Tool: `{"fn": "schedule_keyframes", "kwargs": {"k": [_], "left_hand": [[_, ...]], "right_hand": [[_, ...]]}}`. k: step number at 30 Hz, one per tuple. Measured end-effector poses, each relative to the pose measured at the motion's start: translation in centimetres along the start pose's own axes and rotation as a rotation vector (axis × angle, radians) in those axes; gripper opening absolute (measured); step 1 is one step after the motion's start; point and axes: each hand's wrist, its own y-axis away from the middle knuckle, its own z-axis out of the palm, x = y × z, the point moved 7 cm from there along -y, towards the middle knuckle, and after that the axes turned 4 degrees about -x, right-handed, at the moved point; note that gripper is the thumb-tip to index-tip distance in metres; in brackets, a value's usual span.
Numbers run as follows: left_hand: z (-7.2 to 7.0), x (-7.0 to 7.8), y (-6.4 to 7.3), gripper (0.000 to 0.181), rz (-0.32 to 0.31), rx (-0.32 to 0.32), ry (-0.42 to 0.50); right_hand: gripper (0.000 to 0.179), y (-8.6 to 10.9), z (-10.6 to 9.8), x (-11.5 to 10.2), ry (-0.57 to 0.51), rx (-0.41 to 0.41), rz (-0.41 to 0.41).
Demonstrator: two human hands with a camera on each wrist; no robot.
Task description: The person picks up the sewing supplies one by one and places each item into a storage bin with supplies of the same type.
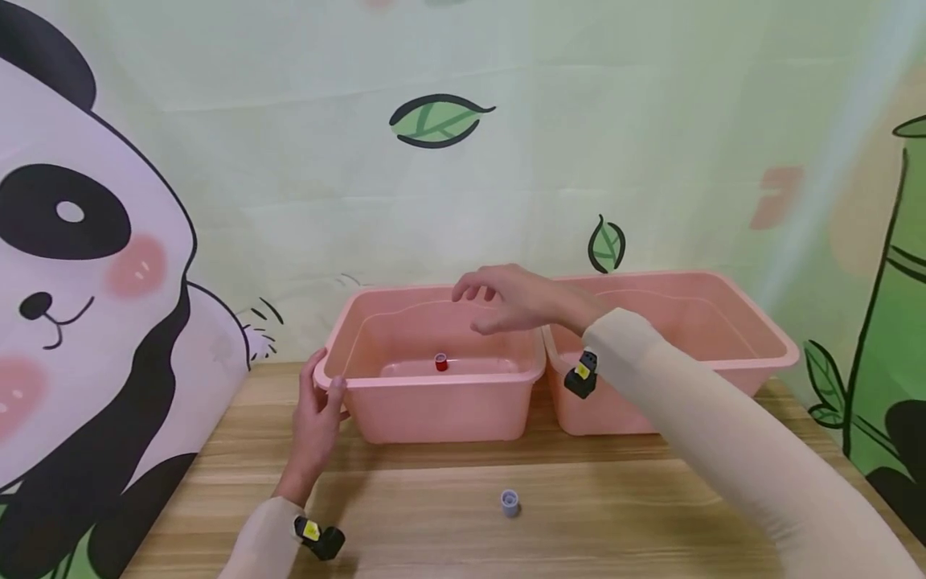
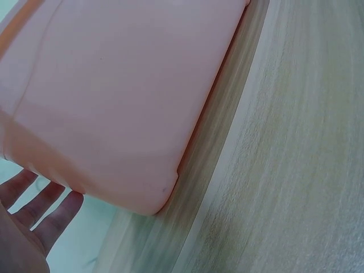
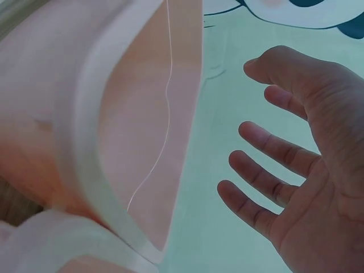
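Observation:
The left hand (image 1: 316, 414) grips the front-left corner of the left pink plastic bin (image 1: 441, 414), thumb by the front rim and fingers along the left end. In the left wrist view, three fingers (image 2: 60, 219) meet the bin's outer wall. Over the right part of the same bin hovers the right hand (image 1: 510, 297), its fingers loosely bent and apart, with nothing in them. The right wrist view shows that hand's bare palm beside the bin's rim. A small red cap-like cylinder (image 1: 441, 363) lies on the bin's floor.
A second pink bin (image 1: 723, 322) stands at the right, close beside the first, with the right forearm crossing in front. On the wooden table (image 1: 405, 515) nearer the person stands a small pale-purple cap-like cylinder (image 1: 510, 503). Behind hangs a panda-and-leaf printed backdrop (image 1: 289, 161).

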Motion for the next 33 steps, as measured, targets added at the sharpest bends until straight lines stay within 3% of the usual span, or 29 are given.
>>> {"fn": "schedule_keyframes", "kwargs": {"k": [12,24,33], "left_hand": [[0.1,-0.2,0.0,0.056,-0.011,0.001,-0.014],[0.0,0.0,0.0,0.056,-0.019,0.005,-0.019],[0.0,0.2,0.1,0.056,-0.024,0.001,-0.031]], "right_hand": [[0.043,2.8,1.3,-0.9,0.013,-0.003,-0.088],[0.043,4.7,1.8,-3.1,0.084,0.029,-0.235],[0.041,5.4,2.3,-3.2,0.066,0.017,-0.249]]}}
